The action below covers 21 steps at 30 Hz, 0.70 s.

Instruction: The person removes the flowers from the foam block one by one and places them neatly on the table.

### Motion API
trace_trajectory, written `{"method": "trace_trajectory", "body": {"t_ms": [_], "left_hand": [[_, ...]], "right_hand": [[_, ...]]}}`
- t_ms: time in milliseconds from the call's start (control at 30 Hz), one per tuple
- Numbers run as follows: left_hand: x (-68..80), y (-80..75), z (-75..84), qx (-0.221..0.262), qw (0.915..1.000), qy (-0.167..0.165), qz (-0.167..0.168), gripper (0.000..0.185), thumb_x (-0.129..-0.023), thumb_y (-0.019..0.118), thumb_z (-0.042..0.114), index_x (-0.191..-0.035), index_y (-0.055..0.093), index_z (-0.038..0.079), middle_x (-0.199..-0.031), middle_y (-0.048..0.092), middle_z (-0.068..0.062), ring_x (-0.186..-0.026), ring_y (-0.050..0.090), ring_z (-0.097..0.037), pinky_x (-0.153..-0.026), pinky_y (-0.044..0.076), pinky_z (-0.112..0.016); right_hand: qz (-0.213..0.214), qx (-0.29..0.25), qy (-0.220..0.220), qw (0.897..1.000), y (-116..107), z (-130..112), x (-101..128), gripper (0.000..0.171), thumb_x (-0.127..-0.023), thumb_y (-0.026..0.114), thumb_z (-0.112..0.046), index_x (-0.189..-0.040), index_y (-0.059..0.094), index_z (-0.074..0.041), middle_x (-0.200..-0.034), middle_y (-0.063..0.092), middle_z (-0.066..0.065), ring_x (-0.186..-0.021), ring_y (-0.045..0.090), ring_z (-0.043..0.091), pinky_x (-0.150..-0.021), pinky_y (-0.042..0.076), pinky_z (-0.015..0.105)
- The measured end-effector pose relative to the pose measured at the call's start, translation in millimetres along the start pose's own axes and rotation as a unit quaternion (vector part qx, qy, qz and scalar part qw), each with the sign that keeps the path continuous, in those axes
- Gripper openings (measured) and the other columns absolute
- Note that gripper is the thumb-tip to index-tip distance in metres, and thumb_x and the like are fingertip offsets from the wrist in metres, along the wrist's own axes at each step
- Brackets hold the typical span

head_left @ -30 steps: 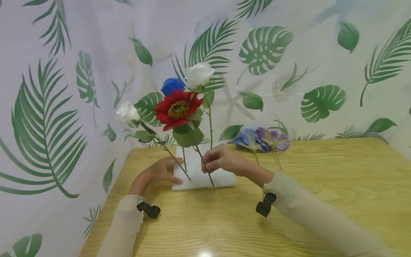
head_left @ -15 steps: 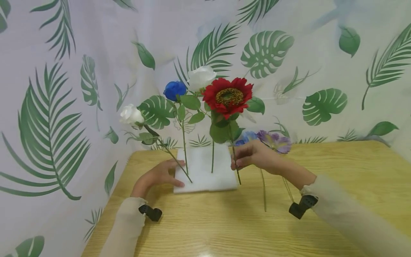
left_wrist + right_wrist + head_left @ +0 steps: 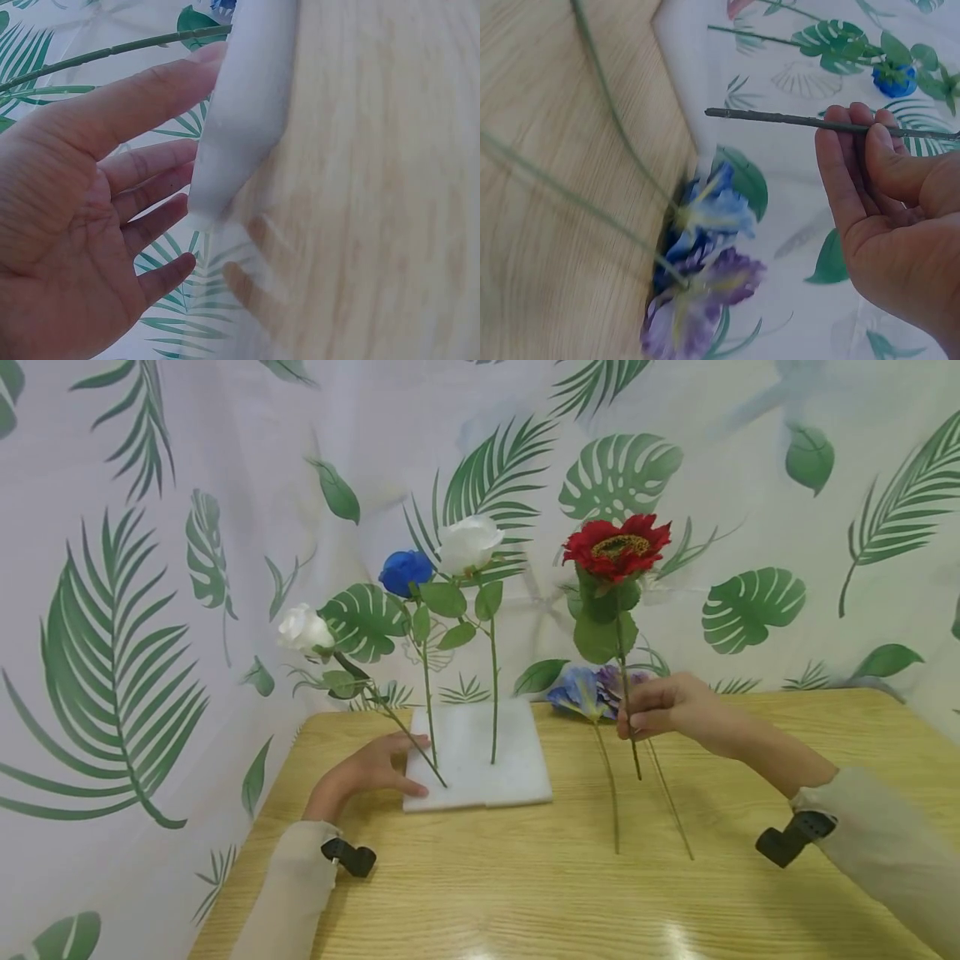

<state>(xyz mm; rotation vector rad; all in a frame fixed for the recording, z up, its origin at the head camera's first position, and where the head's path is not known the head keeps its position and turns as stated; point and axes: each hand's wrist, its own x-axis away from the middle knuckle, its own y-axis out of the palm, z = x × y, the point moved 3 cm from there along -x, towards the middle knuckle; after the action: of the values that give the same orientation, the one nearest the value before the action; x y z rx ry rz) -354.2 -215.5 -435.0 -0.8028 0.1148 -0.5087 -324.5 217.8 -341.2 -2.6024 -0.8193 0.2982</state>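
Observation:
My right hand point(image 3: 678, 714) pinches the stem of a red sunflower point(image 3: 618, 547) and holds it upright over the right part of the table. In the right wrist view, thumb and fingertips meet on that stem point(image 3: 772, 118), and its lower end sticks out free. My left hand point(image 3: 371, 768) touches the left edge of a white foam block point(image 3: 517, 752), thumb and fingers fairly straight and spread. Standing in the foam are a blue rose point(image 3: 405, 572), a tall white rose point(image 3: 471, 545) and a smaller white rose point(image 3: 306, 631) that leans left.
A blue flower point(image 3: 577, 692) and a purple flower point(image 3: 682, 300) lie at the table's back edge, stems pointing toward the front. The wooden table point(image 3: 465, 877) meets a leaf-printed cloth point(image 3: 862, 527) behind and at the left.
My right hand has carried the red sunflower from over the foam block to the right, near the lying flowers. The left hand stays at the foam's edge.

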Motion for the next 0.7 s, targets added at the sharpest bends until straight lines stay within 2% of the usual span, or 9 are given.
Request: {"method": "trace_trajectory", "body": {"t_ms": [133, 367, 567, 700], "left_hand": [[-0.4, 1.0, -0.6, -0.003, 1.0, -0.004, 0.001, 0.081, -0.078, 0.09, 0.029, -0.146, 0.054, 0.006, -0.159, 0.045, -0.013, -0.152, 0.032, -0.039, -0.126, 0.025, -0.055], [-0.4, 0.9, -4.2, -0.01, 0.9999, -0.001, 0.005, 0.081, -0.077, 0.09, 0.031, -0.146, 0.054, 0.006, -0.159, 0.045, -0.014, -0.152, 0.031, -0.039, -0.126, 0.024, -0.056], [1.3, 0.6, -2.7, -0.004, 1.0, -0.001, 0.004, 0.082, -0.077, 0.09, 0.03, -0.147, 0.054, 0.006, -0.159, 0.045, -0.014, -0.153, 0.029, -0.039, -0.126, 0.023, -0.056], [0.5, 0.2, -1.4, 0.002, 1.0, 0.003, 0.005, 0.082, -0.077, 0.09, 0.029, -0.146, 0.054, 0.006, -0.159, 0.045, -0.014, -0.153, 0.029, -0.04, -0.126, 0.022, -0.056]], "right_hand": [[0.006, 0.001, 0.009, 1.0, -17, 13, 13, 0.021, -0.102, 0.058, -0.005, -0.108, 0.063, 0.014, -0.102, 0.074, 0.009, -0.101, 0.075, 0.021, -0.088, 0.062, 0.034], [0.027, 0.008, 0.048, 0.998, -39, 34, 34, 0.024, -0.102, 0.059, -0.007, -0.113, 0.06, 0.014, -0.103, 0.077, 0.006, -0.1, 0.075, 0.016, -0.085, 0.063, 0.032], [0.023, 0.013, 0.073, 0.997, -51, 49, 48, 0.027, -0.103, 0.059, -0.009, -0.116, 0.058, 0.015, -0.107, 0.077, 0.011, -0.1, 0.075, 0.016, -0.085, 0.063, 0.032], [0.018, 0.018, 0.082, 0.996, -59, 57, 56, 0.025, -0.103, 0.059, -0.009, -0.116, 0.06, 0.013, -0.106, 0.078, 0.007, -0.099, 0.075, 0.015, -0.084, 0.063, 0.033]]}}
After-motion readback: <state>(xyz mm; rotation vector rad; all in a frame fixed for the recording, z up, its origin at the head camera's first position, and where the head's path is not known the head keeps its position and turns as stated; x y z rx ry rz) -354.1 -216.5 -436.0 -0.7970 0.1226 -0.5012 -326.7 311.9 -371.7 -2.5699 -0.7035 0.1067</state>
